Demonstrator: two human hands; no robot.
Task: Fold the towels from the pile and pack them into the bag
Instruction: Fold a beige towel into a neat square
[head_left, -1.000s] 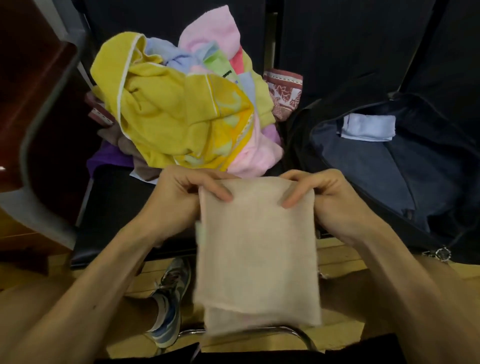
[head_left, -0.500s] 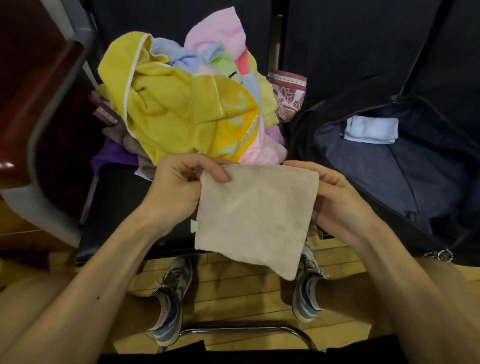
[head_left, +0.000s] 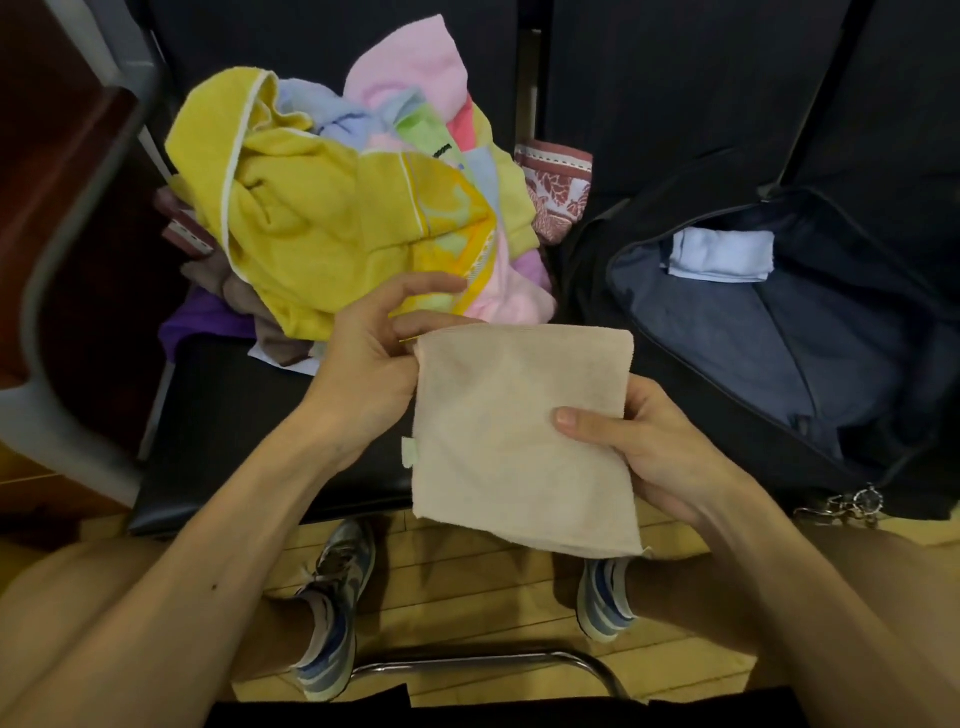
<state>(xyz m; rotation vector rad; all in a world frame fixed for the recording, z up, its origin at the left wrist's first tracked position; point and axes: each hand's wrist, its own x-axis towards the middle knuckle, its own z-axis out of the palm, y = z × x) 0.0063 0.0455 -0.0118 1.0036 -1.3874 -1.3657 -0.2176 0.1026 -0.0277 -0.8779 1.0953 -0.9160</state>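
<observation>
The beige towel (head_left: 519, 436) is now a compact square held in the air over the person's knees, between the pile (head_left: 332, 208) on the black seat (head_left: 234, 415) and the open bag (head_left: 727, 338). A second ago it hung as a long rectangle from its top edge, with both hands at the upper corners; the lower half has since been brought up, and the shape is roughly half as tall. The right hand (head_left: 654, 457) has dropped from the top corner to the middle of the right edge, where its thumb (head_left: 576, 418) lies on top of the cloth and the fingers go under it, clamping the layers. The left hand (head_left: 371, 358) stays at the upper left corner and seems to pinch the edge there, though the cloth hides the contact itself. I judge the fold finished or nearly so: the towel is about the size of the light blue towel (head_left: 719, 255) already lying folded in the bag. With the right hand holding the side nearest the bag, the likely next step is to carry the square across and lay it inside, while the many towels in the pile wait to be folded.
</observation>
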